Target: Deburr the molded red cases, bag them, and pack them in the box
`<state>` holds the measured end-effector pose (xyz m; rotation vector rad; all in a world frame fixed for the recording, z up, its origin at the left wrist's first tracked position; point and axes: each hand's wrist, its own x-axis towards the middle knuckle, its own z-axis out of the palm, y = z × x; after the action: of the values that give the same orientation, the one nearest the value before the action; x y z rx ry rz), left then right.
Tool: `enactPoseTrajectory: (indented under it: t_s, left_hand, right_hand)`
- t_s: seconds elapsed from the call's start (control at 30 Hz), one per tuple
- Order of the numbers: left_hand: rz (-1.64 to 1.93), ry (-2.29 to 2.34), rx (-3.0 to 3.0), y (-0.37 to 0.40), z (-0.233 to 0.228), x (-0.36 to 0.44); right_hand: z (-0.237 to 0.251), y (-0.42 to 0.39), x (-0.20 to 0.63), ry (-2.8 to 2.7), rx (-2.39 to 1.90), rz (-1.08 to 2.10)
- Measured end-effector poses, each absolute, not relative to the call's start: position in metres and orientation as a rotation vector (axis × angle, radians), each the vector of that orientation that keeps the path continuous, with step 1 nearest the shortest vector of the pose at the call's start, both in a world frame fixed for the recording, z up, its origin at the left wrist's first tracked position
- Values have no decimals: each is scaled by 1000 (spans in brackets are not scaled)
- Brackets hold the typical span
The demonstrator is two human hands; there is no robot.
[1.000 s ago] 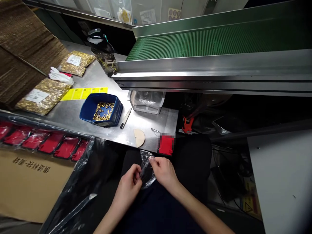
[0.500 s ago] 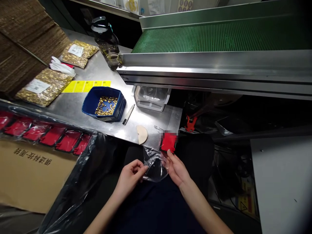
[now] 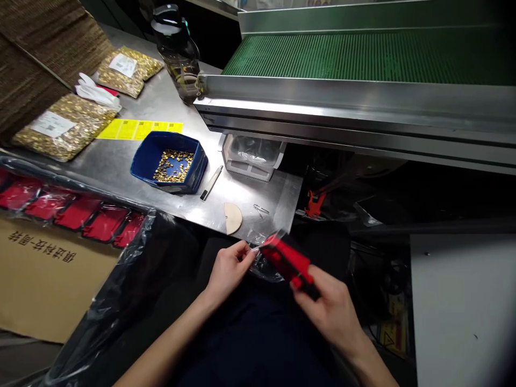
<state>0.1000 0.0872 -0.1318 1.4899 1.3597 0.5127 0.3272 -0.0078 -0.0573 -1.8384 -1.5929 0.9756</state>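
My right hand [image 3: 328, 301] grips a red and black plastic case [image 3: 288, 260], which is tilted and slightly blurred. Pinched in the fingers of my left hand [image 3: 231, 263] is a clear plastic bag [image 3: 266, 269], hanging over the table's front edge. The far end of the case is close to the bag's mouth; whether it is inside I cannot tell. Just beyond lie a half-round beige piece [image 3: 233, 218] and a small metal tool [image 3: 260, 209] on the metal table [image 3: 189, 212].
A blue bin [image 3: 139, 169] holds small brass pieces, with a utility knife [image 3: 212, 184] beside it. Behind are a grey tray [image 3: 250, 169] of plastic bags and a green conveyor [image 3: 342, 56]. A water bottle [image 3: 177, 59] stands at its end. Wrapped red cases [image 3: 76, 210] sit left.
The case has swung from flat to tilted, and my right hand now wraps round its near end, closer to me. My left hand has moved slightly up and right with the bag.
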Motion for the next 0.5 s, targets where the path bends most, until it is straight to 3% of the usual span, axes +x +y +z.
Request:
enactPoseTrajectory:
  t_s: [0.1, 0.23, 0.5]
  left_hand:
    - [523, 1338, 1567, 93, -132, 110]
    - [525, 1280, 1726, 100, -128, 120]
    - [499, 1106, 2076, 93, -120, 127]
  right_hand:
    - [-59, -24, 320, -2091, -1882, 864]
    - [-73, -31, 312, -2274, -1894, 822]
    - [-77, -20, 318, -1597, -2146, 1111]
